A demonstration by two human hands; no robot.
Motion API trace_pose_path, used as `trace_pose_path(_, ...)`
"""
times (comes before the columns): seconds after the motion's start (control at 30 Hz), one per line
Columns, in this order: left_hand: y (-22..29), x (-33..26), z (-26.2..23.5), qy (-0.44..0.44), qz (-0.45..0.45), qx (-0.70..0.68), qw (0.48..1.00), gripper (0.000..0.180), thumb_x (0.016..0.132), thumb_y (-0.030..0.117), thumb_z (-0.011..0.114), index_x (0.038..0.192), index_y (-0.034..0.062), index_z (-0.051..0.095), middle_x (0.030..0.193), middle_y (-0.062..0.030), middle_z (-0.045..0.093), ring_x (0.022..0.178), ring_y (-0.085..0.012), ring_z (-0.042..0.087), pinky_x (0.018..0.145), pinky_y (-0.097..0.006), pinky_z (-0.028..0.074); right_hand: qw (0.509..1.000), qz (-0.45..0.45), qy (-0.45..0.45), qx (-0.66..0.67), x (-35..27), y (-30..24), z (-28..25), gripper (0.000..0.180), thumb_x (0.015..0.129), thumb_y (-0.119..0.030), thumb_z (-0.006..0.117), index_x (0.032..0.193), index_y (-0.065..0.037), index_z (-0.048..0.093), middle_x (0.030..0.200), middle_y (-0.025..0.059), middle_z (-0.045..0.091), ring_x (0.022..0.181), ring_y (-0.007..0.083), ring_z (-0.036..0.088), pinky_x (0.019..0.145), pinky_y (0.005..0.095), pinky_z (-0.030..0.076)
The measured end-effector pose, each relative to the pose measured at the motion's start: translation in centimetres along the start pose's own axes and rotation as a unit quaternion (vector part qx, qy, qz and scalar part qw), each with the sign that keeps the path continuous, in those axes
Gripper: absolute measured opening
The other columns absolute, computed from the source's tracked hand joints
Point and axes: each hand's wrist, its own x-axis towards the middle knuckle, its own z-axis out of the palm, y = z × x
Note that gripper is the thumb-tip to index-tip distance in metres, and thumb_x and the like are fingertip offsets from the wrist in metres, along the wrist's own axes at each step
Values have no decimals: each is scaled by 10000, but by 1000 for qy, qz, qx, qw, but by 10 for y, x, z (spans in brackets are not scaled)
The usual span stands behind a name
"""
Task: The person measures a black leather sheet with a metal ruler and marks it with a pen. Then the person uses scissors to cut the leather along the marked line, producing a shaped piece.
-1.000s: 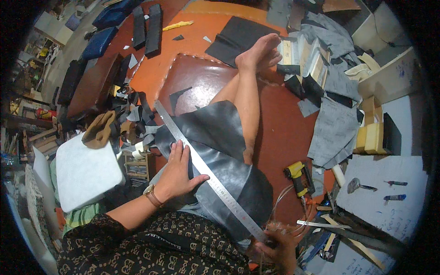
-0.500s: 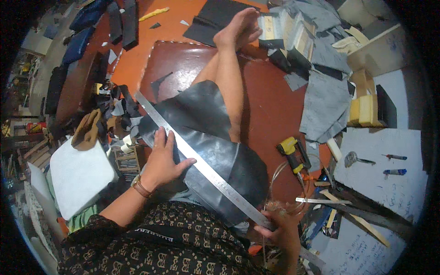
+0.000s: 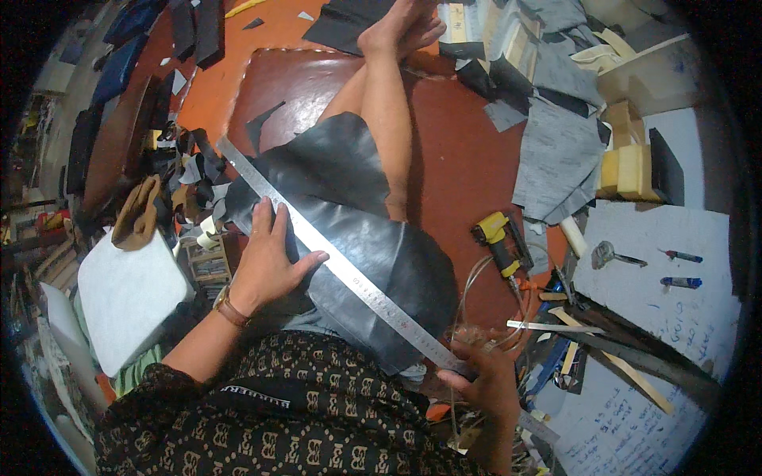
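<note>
Lying diagonally across a glossy black sheet, the metal ruler sits over the person's lap, its far tip projecting past the sheet. Left hand: spread wide, palm down, fingertips and thumb at the ruler's left edge, not wrapped around it. Right hand: at the ruler's near end, thumb beside the metal, fingers partly curled and blurred; cannot tell whether it grips the end or merely touches it. Main risk, in my judgement: ruler slip. Probable cause: smooth metal on a shiny surface, with the left hand bearing on one stretch only; a push at the near end could pivot the ruler about those fingers. Second risk: a false straight line. The sheet shows creases and an overlapping upper flap, and its bed is a soft, uneven lap, so the ruler may bridge hollows and the material may creep beneath it. Third: snagging. Clear hose loops close to the right hand, near a yellow-and-black air tool; a sideways sweep of the wrist could catch it and tug the tool. Also noted: bare leg emerges right beside the sheet, so any leg shift would probably disturb the ruler's alignment.
</note>
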Motion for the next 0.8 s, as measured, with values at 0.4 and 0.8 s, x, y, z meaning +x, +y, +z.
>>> trace_pose_path(0.4, 3, 1, -4, 4, -4, 2, 1000, 1144, 821, 628, 801, 1516, -165, 357, 1617, -429, 221, 1538, -530, 238, 1251, -492, 285, 993, 113, -7, 31, 39, -18, 7, 229, 935, -235, 730, 986, -17, 774, 794, 130, 744, 732, 252, 716, 689, 366, 525)
trace_pose_path(0.8, 1, 1, -1, 19, 9, -12, 1000, 1107, 826, 608, 800, 1487, -175, 382, 1577, -454, 268, 1511, -570, 255, 1247, -520, 280, 986, 75, -92, 118, 34, -8, 8, 184, 960, -152, 676, 947, 18, 747, 683, 79, 676, 656, 151, 643, 644, 350, 501)
